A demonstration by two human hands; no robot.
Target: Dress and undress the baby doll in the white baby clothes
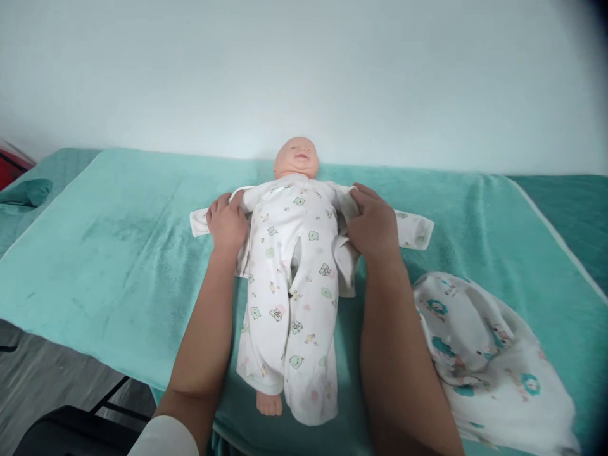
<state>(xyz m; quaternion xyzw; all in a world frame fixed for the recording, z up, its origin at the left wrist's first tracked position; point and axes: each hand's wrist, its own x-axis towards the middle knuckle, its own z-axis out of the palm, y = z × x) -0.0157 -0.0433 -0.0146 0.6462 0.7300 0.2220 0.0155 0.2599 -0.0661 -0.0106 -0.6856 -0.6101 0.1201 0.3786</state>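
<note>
A baby doll [295,158] lies on its back on a teal towel [118,253], dressed in a white printed romper [289,278]. My left hand [227,223] is closed on the romper fabric at the doll's left-side sleeve and armpit. On the other side, my right hand [373,223] grips the cloth by the opposite shoulder. Both empty sleeves spread out sideways. One bare doll foot [269,403] sticks out of a trouser leg near the table's front edge.
A crumpled white cloth with teal animal prints [479,354] lies on the towel at the right. A dark teal bundle [23,192] sits at the far left. A pale wall rises behind the table. A black seat [71,430] stands below at the left.
</note>
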